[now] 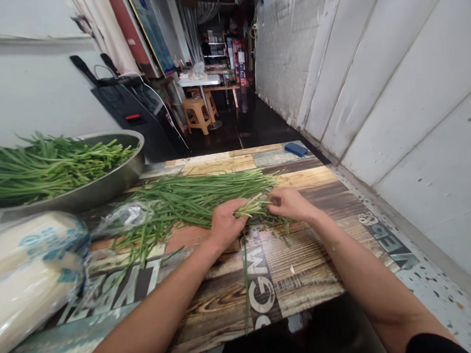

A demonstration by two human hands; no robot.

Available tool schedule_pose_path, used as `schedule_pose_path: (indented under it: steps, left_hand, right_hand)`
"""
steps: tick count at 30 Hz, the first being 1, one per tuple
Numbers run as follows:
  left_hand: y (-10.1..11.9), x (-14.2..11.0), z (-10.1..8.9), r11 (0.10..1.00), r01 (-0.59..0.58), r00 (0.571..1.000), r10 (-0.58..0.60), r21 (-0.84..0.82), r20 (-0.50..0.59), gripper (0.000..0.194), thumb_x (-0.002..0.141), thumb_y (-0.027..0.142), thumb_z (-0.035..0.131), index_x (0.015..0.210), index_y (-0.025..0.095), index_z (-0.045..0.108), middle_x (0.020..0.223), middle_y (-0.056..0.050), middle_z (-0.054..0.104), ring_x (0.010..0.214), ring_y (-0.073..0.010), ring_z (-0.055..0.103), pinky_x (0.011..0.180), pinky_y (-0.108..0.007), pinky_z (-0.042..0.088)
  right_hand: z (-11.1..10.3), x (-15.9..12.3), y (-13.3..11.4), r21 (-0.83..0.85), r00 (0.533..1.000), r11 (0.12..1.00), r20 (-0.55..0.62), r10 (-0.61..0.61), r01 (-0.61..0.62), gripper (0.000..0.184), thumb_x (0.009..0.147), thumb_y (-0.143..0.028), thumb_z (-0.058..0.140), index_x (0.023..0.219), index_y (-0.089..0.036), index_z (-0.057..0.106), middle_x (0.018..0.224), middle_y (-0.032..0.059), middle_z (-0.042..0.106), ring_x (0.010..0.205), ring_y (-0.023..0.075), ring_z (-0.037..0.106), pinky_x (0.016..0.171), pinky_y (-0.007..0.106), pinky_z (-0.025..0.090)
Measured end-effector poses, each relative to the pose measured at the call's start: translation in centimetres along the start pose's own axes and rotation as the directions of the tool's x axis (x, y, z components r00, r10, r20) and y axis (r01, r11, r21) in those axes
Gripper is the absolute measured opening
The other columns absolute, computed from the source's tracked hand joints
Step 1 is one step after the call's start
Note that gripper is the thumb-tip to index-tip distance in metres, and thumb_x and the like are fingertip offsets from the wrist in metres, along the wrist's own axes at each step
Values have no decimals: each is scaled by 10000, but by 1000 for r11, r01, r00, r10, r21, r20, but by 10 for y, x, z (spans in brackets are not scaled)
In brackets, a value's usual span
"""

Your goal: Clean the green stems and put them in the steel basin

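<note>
My left hand [229,220] is wrapped round a bunch of garlic chives [250,206], whose pale cut ends point right. At those ends, the fingers of my right hand [288,202] are pinched together; whatever lies between them is too small to make out. Behind both hands a larger heap of long green chives [204,192] lies across the wood-patterned table [306,263]. Loose trimmings [280,232] are scattered under my right hand. One long leaf hangs down toward the table's near edge below my left hand.
A metal bowl [133,165] full of chives stands at the left. In front of it lies a plastic-wrapped white package [32,271], with crumpled clear plastic [127,216] beside it. A blue box [296,149] sits at the far right corner. A white wall [416,104] runs along the right.
</note>
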State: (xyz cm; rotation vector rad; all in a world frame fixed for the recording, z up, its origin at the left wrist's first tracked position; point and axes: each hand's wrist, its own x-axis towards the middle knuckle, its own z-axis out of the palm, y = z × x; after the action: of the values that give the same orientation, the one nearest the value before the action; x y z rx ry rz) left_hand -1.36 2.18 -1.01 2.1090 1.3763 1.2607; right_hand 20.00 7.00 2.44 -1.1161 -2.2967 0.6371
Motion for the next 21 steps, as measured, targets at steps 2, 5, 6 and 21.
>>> schedule_pose_path:
  steps: [2, 5, 6, 21]
  left_hand:
    - [-2, 0, 0, 999, 45, 999, -45, 8, -12, 220, 762, 203, 579, 923, 179, 728, 940, -31, 736, 875, -179, 673, 841, -291, 515]
    - [-5, 1, 2, 997, 69, 997, -68, 21, -20, 229, 736, 188, 590, 914, 183, 734, 923, -25, 740, 852, -177, 676, 833, -285, 520]
    - [-6, 1, 3, 998, 64, 998, -63, 24, -22, 235, 732, 184, 592, 917, 182, 736, 928, -27, 740, 852, -177, 675, 833, -285, 520]
    - [-3, 5, 0, 999, 31, 999, -31, 21, 9, 199, 771, 187, 584, 902, 179, 734, 874, -37, 743, 787, -173, 678, 801, -295, 532]
  right_hand:
    - [-4, 1, 7, -45, 995, 995, -51, 85, -88, 172, 732, -237, 629, 577, -168, 605, 528, -30, 522, 529, 104, 444, 550, 227, 296]
    - [-12, 1, 15, -67, 955, 963, -168, 246, -260, 404, 823, -414, 560, 499, -173, 580, 478, -6, 501, 513, 125, 459, 545, 250, 299]
    - [-14, 1, 16, -64, 944, 960, -212, 253, -272, 433, 846, -440, 526, 512, -173, 592, 490, 2, 508, 524, 131, 469, 554, 255, 311]
    - [16, 4, -9, 487, 966, 864, -136, 222, -130, 388, 745, -518, 587, 541, -187, 568, 508, -21, 500, 526, 122, 461, 534, 251, 363]
